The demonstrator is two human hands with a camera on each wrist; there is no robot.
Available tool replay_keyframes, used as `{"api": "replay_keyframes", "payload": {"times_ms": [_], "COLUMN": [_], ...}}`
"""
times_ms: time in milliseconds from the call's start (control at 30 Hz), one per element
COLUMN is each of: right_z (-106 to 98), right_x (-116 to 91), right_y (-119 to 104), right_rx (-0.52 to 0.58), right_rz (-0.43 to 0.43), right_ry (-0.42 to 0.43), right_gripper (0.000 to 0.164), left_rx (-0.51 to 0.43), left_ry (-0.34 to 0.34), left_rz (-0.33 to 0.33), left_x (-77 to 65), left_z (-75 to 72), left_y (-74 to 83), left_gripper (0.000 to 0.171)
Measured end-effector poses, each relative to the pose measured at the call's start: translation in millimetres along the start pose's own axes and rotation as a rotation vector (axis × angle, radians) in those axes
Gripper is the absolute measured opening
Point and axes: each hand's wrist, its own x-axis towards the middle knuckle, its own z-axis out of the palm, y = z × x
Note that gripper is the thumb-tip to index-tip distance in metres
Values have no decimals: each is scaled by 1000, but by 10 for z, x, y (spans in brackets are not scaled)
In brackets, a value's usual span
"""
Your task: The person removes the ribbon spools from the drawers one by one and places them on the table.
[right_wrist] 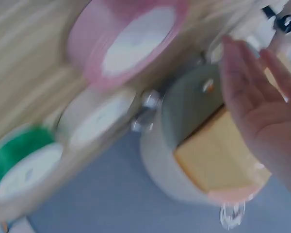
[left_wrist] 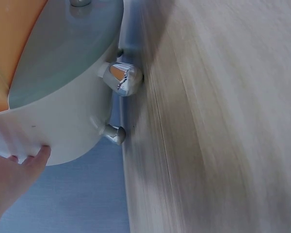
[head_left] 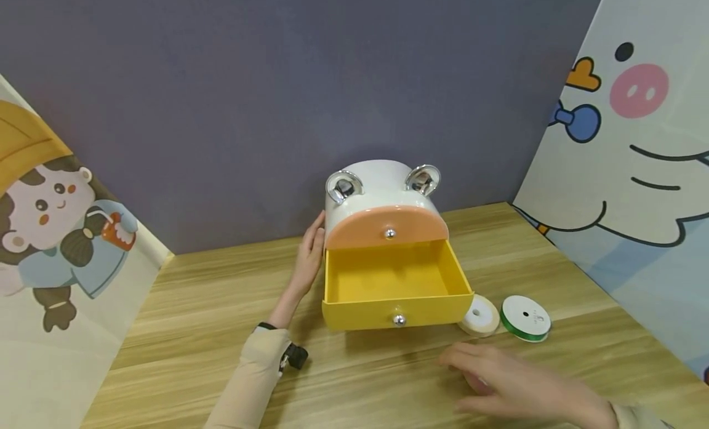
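A white animal-shaped drawer box [head_left: 378, 176] stands at the back of the table, with a closed peach drawer [head_left: 360, 229] on top. Below it, a yellow drawer [head_left: 360, 315] with a silver knob is pulled out, nothing inside it. My left hand [head_left: 308, 256] rests its fingers against the box's left side; the left wrist view shows the fingertips on the white wall. My right hand [head_left: 498, 376], blurred, hovers over the table in front of the ribbon rolls, fingers loosely extended and holding nothing.
A cream ribbon roll [head_left: 480, 318] and a green ribbon roll [head_left: 525, 318] lie right of the drawer. The right wrist view also shows a pink ribbon roll [right_wrist: 128, 43]. A grey panel [head_left: 249, 109] rises behind the table; cartoon-printed panels flank it.
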Motion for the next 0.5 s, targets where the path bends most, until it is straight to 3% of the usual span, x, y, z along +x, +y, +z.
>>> {"api": "replay_keyframes", "payload": {"times_ms": [200,267,500], "right_z": [157,203,252], "right_x": [220,306,571], "right_y": [-153,-181,-229], "right_rx": [652,818,1117], "right_rz": [90,128,388], "right_ry": [-5,-7,5], "right_gripper": [34,33,48], "left_rx": [3,8,13], "left_ry": [0,1,1], "left_rz": [-11,-10,-10], "left_x": [-1,1,0], "left_z": [-8,-10,-5], "left_y": [2,-2,-18], "left_gripper": [48,48,48]}}
